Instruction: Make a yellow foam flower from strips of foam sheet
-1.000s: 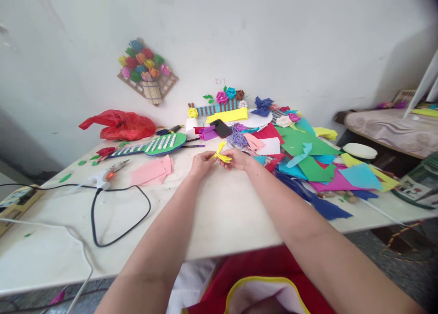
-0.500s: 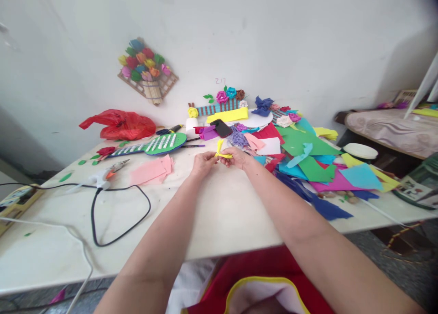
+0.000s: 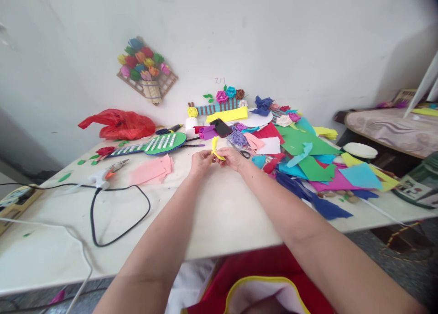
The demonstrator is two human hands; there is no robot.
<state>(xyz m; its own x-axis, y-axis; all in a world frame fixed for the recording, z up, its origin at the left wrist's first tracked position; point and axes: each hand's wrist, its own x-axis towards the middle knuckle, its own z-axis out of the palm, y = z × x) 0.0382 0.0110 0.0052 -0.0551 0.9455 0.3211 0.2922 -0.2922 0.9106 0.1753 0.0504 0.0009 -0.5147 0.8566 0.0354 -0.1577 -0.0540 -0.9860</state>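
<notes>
Between my two hands is a narrow strip of yellow crepe paper [image 3: 214,144], bent and twisted, with one end standing up and another lying toward the right. My left hand [image 3: 201,162] pinches its lower left part. My right hand [image 3: 231,158] has its fingers closed on the right part, partly hiding the paper. Both hands are held just above the white table [image 3: 232,213]. Just right of my right hand lie scissors [image 3: 245,154], with the dark handle showing.
To the left are pink paper sheets [image 3: 150,170], a glue gun [image 3: 101,179] with a black cord, pliers [image 3: 119,164] and a green board [image 3: 164,143]. Coloured paper [image 3: 304,140] is heaped at the right. A phone [image 3: 221,128] and a red bag [image 3: 126,124] lie farther back.
Both hands have shifted slightly left with the yellow paper. Its one end now stands more upright. The scissors' handle has come into view beside my right hand.
</notes>
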